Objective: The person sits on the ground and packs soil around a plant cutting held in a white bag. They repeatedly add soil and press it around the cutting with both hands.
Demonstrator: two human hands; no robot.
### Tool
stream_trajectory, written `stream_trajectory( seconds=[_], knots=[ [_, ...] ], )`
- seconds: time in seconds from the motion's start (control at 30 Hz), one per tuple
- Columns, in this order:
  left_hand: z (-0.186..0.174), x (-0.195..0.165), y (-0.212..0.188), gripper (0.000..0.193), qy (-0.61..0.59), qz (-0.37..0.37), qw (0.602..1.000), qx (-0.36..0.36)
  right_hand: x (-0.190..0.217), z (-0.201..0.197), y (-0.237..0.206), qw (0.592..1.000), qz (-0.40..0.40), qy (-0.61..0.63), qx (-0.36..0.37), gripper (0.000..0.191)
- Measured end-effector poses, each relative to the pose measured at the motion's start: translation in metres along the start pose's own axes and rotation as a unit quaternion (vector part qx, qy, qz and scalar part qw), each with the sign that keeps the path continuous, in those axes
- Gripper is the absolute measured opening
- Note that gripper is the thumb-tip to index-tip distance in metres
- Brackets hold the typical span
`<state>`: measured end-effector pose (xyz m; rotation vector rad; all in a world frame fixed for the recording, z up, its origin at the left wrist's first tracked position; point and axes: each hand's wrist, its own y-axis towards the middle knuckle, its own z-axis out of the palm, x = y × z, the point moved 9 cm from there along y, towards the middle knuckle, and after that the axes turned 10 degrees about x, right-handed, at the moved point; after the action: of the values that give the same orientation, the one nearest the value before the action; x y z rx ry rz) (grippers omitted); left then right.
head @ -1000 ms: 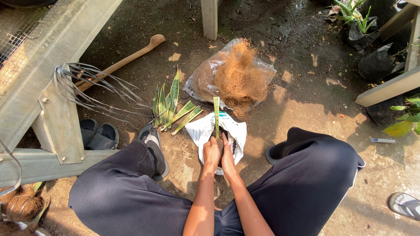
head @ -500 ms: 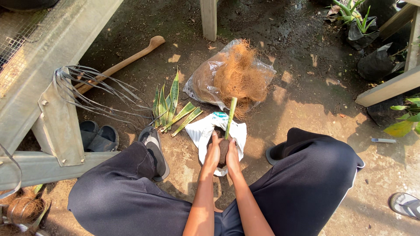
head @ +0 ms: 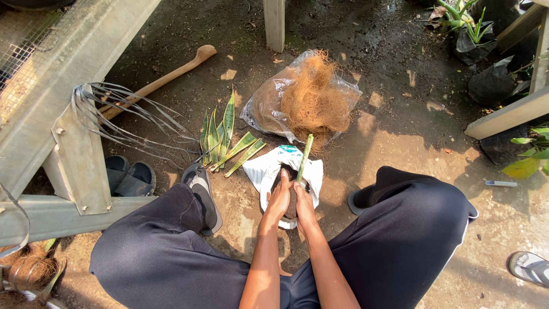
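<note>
Head view — one entry.

Item: narrow green leaf cutting (head: 305, 154), upright with a slight lean toward 1 o'clock, its base set in dark soil inside a small white plastic planting bag (head: 264, 171) that lies on the dirt floor between the person's knees.

Left hand (head: 279, 197) — cupped against the soil at 9 o'clock of the cutting's base, fingers curled close around the dark mass, pressing rather than pinching. Right hand (head: 303, 203) — mirrors it at 3 o'clock, likewise wrapped on the soil. The leaf stands just beyond the fingertips at 12 o'clock; whether any finger touches the stem itself cannot be told.

Step, as judged: firming the soil around the planted cutting. The next move would call for even pressure from both sides, so the leaf stays upright, and for the bag mouth kept open.

Surroundings: spare green leaf cuttings (head: 223, 137) fanned on the floor at 10 o'clock of the bag; clear plastic sack of brown coconut fibre (head: 309, 100) at 12 o'clock, just beyond the bag; long wooden tool handle (head: 166, 77) farther at 10 o'clock.
</note>
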<state>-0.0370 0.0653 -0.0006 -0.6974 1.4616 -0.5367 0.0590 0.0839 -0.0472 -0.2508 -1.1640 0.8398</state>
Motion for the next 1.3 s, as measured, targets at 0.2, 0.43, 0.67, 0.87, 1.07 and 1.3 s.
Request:
stream_trajectory(
  seconds=[0.2, 0.43, 0.67, 0.87, 1.07, 1.3],
  knots=[
    [-0.009, -0.001, -0.002, 0.091, -0.068, 0.014, 0.997, -0.036, -0.005, 0.006, 0.001, 0.999, 0.009, 0.009, 0.038, 0.054],
    [-0.01, 0.0, -0.001, 0.077, -0.127, 0.045, 0.991, -0.012, -0.005, 0.008, 0.0, 0.998, -0.003, 0.025, 0.06, 0.053],
    [0.012, 0.004, -0.002, 0.062, -0.24, 0.045, 0.966, 0.079, 0.0, 0.004, 0.001, 0.997, 0.007, 0.068, 0.024, 0.066],
    [0.013, -0.009, -0.001, 0.057, -0.228, 0.093, 0.966, 0.074, -0.001, -0.004, 0.002, 0.998, 0.007, 0.063, 0.006, 0.064],
    [0.015, -0.01, -0.004, 0.054, -0.267, 0.11, 0.954, 0.081, 0.003, -0.007, 0.003, 1.0, -0.008, 0.03, -0.006, 0.064],
    [0.02, -0.019, -0.003, 0.052, -0.272, 0.149, 0.942, 0.131, 0.002, -0.007, 0.0, 0.999, 0.01, 0.03, -0.006, 0.065]
  ],
)
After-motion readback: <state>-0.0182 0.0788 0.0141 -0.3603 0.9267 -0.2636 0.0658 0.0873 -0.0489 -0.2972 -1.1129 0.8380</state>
